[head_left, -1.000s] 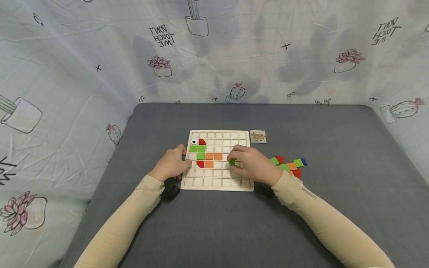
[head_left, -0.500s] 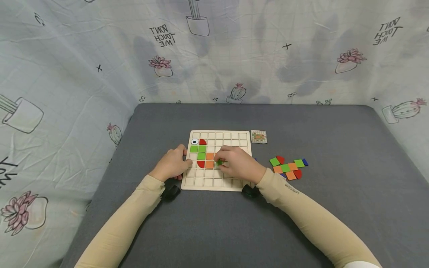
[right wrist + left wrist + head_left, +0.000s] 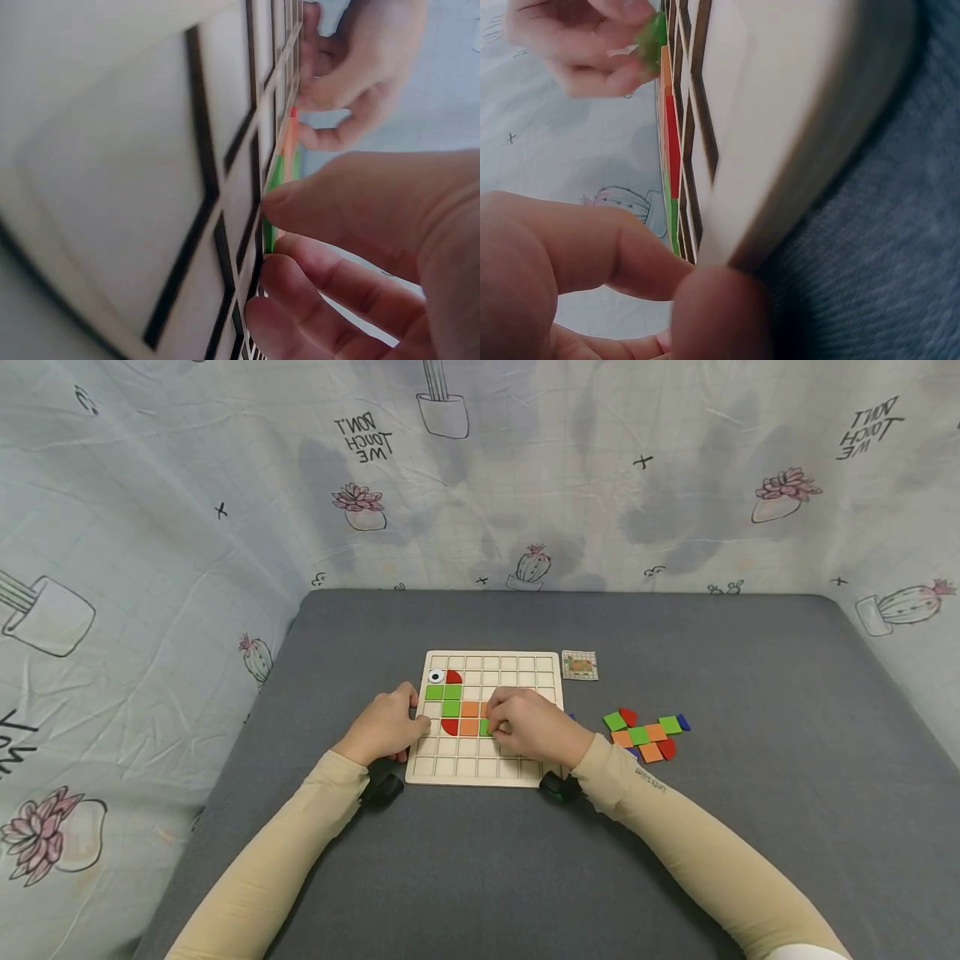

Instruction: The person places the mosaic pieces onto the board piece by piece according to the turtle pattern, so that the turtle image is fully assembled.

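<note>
On the board [image 3: 465, 768], tile [image 3: 483, 727] (bright green)

Pale fabric walls [image 3: 592, 493], printed potted cacti [image 3: 533, 565], mirrored black lettering [image 3: 363, 435], 1 grey table [image 3: 735, 652]

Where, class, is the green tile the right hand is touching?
In the head view, the green tile is near the middle of the wooden board, just right of an orange tile and beside the right hand.

Behind and to both sides of a dark-gray table [image 3: 480, 877], wrinkled pale cloth [image 3: 292, 410] printed with pink succulents [image 3: 357, 507] in pots, small black crosses [image 3: 642, 462] and black lettering [image 3: 363, 435]; just above the table's far edge, near the middle, a cactus drawing [image 3: 529, 568] with a pink bloom.
</note>
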`<state>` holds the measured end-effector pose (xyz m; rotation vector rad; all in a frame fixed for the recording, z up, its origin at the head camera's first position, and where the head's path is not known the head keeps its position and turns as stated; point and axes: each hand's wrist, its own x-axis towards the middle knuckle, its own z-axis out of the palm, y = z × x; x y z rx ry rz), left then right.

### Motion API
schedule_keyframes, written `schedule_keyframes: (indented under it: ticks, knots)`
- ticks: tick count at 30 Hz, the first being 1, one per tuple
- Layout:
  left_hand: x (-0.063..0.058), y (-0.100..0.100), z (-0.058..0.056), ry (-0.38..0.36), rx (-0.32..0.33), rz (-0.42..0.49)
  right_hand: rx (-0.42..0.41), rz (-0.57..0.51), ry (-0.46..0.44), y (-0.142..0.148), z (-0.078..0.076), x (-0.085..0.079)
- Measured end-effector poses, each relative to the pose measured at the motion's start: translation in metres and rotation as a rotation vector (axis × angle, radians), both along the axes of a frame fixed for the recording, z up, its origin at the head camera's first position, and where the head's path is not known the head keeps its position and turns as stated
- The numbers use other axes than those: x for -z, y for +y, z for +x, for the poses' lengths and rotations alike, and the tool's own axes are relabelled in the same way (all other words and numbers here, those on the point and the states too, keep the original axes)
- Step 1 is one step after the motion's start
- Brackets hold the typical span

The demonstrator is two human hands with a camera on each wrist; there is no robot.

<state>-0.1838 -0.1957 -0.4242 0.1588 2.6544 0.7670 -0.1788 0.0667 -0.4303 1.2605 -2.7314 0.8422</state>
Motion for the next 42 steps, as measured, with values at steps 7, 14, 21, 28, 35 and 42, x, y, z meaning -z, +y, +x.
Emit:
schedule_keyframes:
  ticks: [7, 14, 21, 28, 35, 42]
  knots:
    - [-0.001, 0.001, 0.0, 0.008, -0.002, -0.005, -0.001, 0.014, 0.008, 0.002, 0.001, 0.001]
    - [0.0, 0.001, 0.002, 0.011, -0.001, 0.001, 0.0, 0.019, 0.021, 0.005, 0.002, 0.0]
    - [0.0, 0.0, 0.001, 0.005, 0.002, 0.001, 0.02, -0.004, 0.062, 0.017, 0.005, -0.001]
    - [-0.001, 0.0, 0.0, 0.007, 0.007, -0.007, 0.068, 0.004, 0.054, 0.035, 0.012, -0.005]
    - [0.0, -0.001, -0.001, 0.004, 0.015, -0.009, 0.134, 0.021, 0.035, 0.059, 0.02, -0.008]
    - [0.002, -0.002, -0.001, -0.01, 0.018, 0.002, 0.199, 0.046, 0.041, 0.085, 0.024, -0.006]
